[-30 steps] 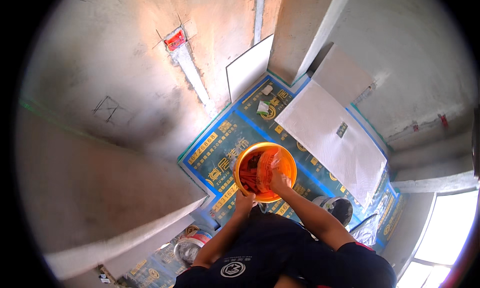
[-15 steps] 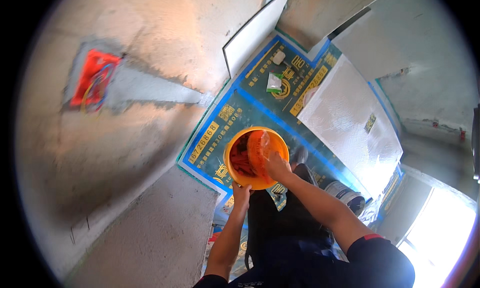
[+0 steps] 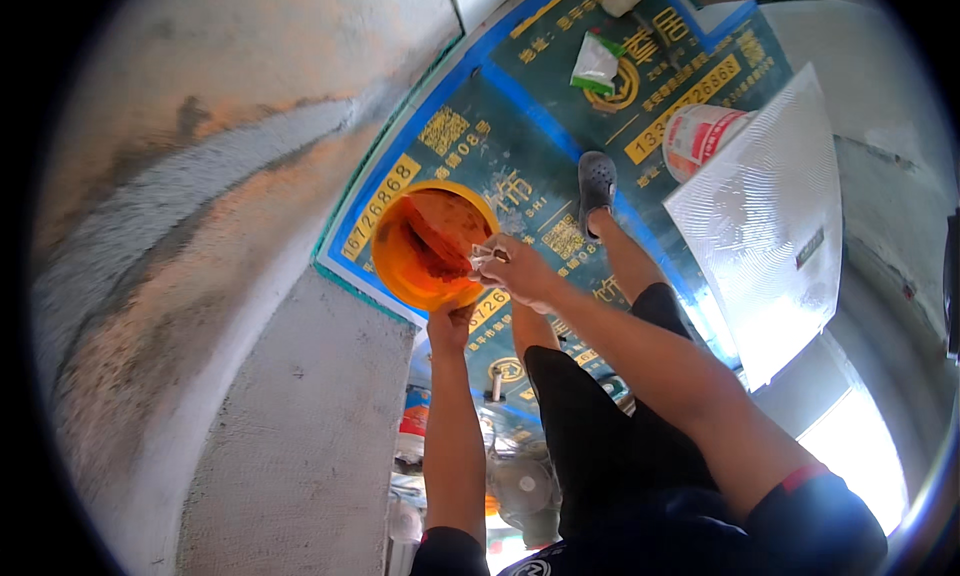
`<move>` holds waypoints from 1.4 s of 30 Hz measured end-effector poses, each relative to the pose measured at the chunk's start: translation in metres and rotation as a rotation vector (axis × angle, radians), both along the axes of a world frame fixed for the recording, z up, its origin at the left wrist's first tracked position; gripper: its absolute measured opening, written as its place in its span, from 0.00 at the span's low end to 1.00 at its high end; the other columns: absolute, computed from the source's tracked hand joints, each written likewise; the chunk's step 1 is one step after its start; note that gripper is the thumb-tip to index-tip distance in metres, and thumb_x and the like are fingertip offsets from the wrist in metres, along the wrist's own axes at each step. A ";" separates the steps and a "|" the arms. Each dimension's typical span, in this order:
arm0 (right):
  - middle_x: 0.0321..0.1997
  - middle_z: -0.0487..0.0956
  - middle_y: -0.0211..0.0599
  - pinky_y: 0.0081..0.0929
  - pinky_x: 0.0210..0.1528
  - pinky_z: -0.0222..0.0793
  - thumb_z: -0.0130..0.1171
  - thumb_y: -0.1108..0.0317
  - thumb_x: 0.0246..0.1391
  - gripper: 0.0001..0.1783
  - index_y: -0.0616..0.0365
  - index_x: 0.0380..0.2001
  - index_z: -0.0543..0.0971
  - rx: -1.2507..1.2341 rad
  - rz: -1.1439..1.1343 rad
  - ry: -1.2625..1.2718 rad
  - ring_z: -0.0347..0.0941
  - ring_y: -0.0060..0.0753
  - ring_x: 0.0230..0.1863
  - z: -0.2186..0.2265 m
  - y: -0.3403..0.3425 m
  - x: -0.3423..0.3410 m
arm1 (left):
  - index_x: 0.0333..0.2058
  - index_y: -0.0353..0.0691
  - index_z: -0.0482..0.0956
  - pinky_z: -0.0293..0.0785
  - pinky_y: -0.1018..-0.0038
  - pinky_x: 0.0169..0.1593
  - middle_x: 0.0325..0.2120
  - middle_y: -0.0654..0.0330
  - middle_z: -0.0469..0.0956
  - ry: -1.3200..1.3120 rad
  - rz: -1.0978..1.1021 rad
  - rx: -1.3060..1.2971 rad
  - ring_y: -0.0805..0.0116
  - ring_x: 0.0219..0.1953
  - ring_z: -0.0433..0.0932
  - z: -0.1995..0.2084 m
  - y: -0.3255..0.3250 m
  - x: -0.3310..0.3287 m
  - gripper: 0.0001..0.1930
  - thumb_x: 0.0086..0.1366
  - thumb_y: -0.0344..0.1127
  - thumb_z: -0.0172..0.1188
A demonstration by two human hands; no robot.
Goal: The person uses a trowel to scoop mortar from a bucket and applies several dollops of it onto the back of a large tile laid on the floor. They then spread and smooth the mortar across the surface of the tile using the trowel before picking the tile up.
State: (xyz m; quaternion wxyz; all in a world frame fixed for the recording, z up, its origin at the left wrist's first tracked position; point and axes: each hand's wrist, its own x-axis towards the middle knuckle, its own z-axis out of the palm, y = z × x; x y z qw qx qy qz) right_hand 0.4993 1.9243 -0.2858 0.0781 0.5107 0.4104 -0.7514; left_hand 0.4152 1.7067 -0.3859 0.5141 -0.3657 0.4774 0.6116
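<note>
My left hand (image 3: 452,326) grips an orange bucket (image 3: 400,271) by its near rim and holds it up in front of me. Reddish-orange paste coats the inside of the bucket. My right hand (image 3: 518,272) is at the bucket's right rim, closed on the pale handle of a flat tool (image 3: 440,246). The tool's blade lies inside the bucket and is smeared with the same paste. How the blade ends is hidden under the paste.
A grey plastered wall (image 3: 200,206) curves along the left, with a concrete pier (image 3: 300,446) below. Blue-green printed sheeting (image 3: 520,126) covers the floor. On it are my grey clog (image 3: 597,181), a big white tile (image 3: 770,216), a red-and-white bucket (image 3: 700,136) and a green-white packet (image 3: 597,64).
The view has swung down and closer to the wall. The red wall box has left the picture. Both hands have stayed on the bucket and tool, with the blade shifting inside the bucket.
</note>
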 end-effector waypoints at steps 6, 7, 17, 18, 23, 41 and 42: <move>0.46 0.74 0.42 0.25 0.48 0.74 0.57 0.70 0.58 0.16 0.65 0.47 0.70 -0.424 -0.162 0.198 0.77 0.34 0.48 -0.012 0.035 0.038 | 0.56 0.26 0.63 0.66 0.47 0.61 0.55 0.41 0.68 0.044 0.332 -0.095 0.41 0.59 0.67 -0.059 -0.053 -0.014 0.28 0.53 0.18 0.50; 0.46 0.74 0.42 0.25 0.48 0.74 0.57 0.70 0.58 0.16 0.65 0.47 0.70 -0.424 -0.160 0.176 0.77 0.34 0.48 -0.013 0.042 0.048 | 0.56 0.26 0.63 0.66 0.47 0.61 0.55 0.41 0.67 0.044 0.361 -0.134 0.41 0.59 0.66 -0.068 -0.061 -0.012 0.27 0.54 0.17 0.50; 0.34 0.78 0.31 0.22 0.43 0.71 0.61 0.63 0.58 0.14 0.63 0.39 0.74 -0.204 -0.018 0.073 0.75 0.22 0.39 -0.024 0.044 0.076 | 0.58 0.29 0.61 0.73 0.54 0.57 0.52 0.42 0.71 -0.326 0.679 -0.457 0.44 0.55 0.71 -0.092 -0.094 -0.007 0.22 0.72 0.37 0.43; 0.33 0.78 0.32 0.24 0.42 0.71 0.61 0.63 0.57 0.14 0.63 0.39 0.75 -0.181 -0.036 0.025 0.75 0.22 0.38 -0.026 0.043 0.085 | 0.61 0.32 0.58 0.71 0.55 0.58 0.56 0.43 0.67 -0.365 0.545 -0.437 0.46 0.57 0.70 -0.084 -0.061 0.008 0.26 0.70 0.42 0.47; 0.30 0.77 0.40 0.30 0.38 0.70 0.63 0.63 0.53 0.16 0.64 0.39 0.75 0.085 0.208 -0.100 0.75 0.30 0.33 -0.016 0.031 0.089 | 0.63 0.41 0.58 0.72 0.60 0.55 0.56 0.49 0.68 0.109 -0.289 0.100 0.57 0.55 0.71 0.029 0.077 0.054 0.29 0.68 0.46 0.52; 0.31 0.79 0.52 0.35 0.36 0.70 0.57 0.55 0.57 0.21 0.67 0.36 0.77 0.208 0.253 0.007 0.78 0.48 0.34 0.008 -0.047 0.066 | 0.25 0.42 0.70 0.61 0.81 0.21 0.15 0.67 0.68 0.520 -0.276 -0.448 0.78 0.17 0.66 0.040 -0.041 -0.015 0.17 0.67 0.47 0.57; 0.29 0.78 0.51 0.36 0.34 0.68 0.57 0.55 0.57 0.21 0.67 0.34 0.77 0.209 0.345 -0.028 0.77 0.48 0.31 0.010 -0.048 0.069 | 0.25 0.42 0.71 0.57 0.81 0.18 0.14 0.69 0.63 0.538 -0.301 -0.588 0.80 0.14 0.61 0.027 -0.049 -0.029 0.17 0.66 0.48 0.57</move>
